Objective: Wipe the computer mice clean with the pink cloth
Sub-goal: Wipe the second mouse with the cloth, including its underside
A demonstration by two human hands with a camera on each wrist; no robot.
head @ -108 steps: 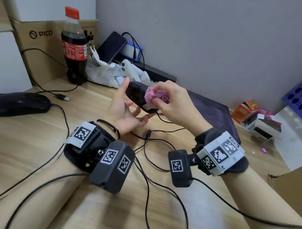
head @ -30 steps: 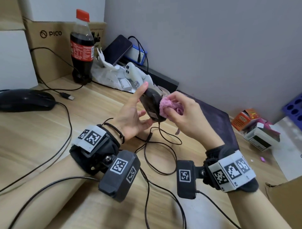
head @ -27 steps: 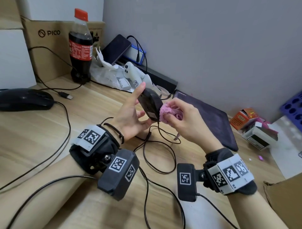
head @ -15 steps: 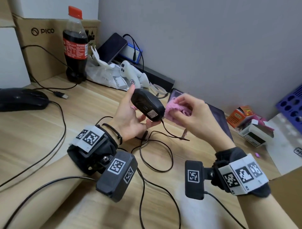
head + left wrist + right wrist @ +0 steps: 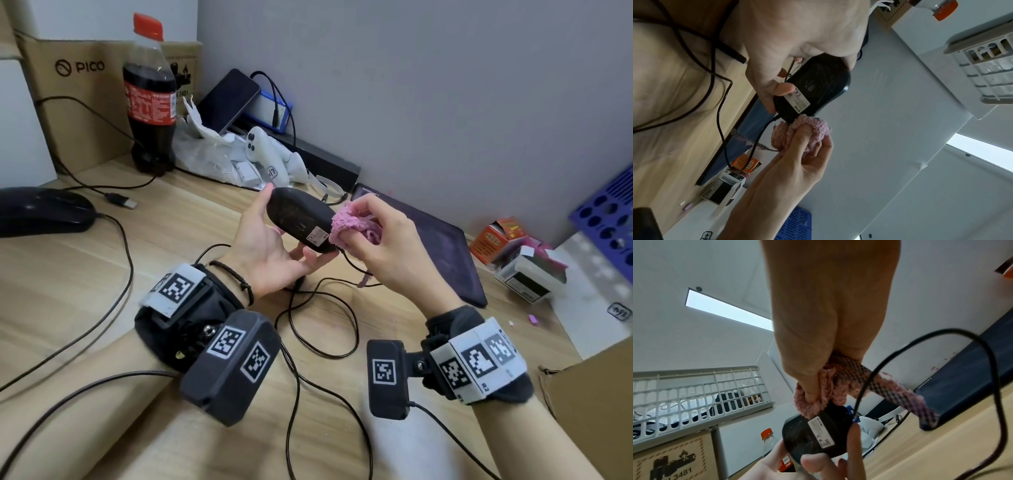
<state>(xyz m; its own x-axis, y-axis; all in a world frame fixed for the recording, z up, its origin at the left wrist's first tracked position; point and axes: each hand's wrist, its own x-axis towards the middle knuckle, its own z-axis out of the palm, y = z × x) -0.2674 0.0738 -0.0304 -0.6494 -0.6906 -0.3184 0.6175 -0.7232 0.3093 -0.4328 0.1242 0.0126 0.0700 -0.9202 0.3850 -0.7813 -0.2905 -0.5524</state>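
Left hand (image 5: 270,253) grips the black mouse (image 5: 301,219) belly-up above the desk (image 5: 85,274); since half a second ago it tilted flatter. Right hand (image 5: 380,246), pinching the pink cloth (image 5: 346,224), came back against the mouse's cable end. Underside wipe continues; second mouse (image 5: 44,210), far left of it, looks untouched.

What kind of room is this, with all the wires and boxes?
Probably an office or lab desk. A second black mouse rests on the wooden desk, a PICO cardboard box stands against the wall, and white game-style controllers and a cola bottle sit among cables.
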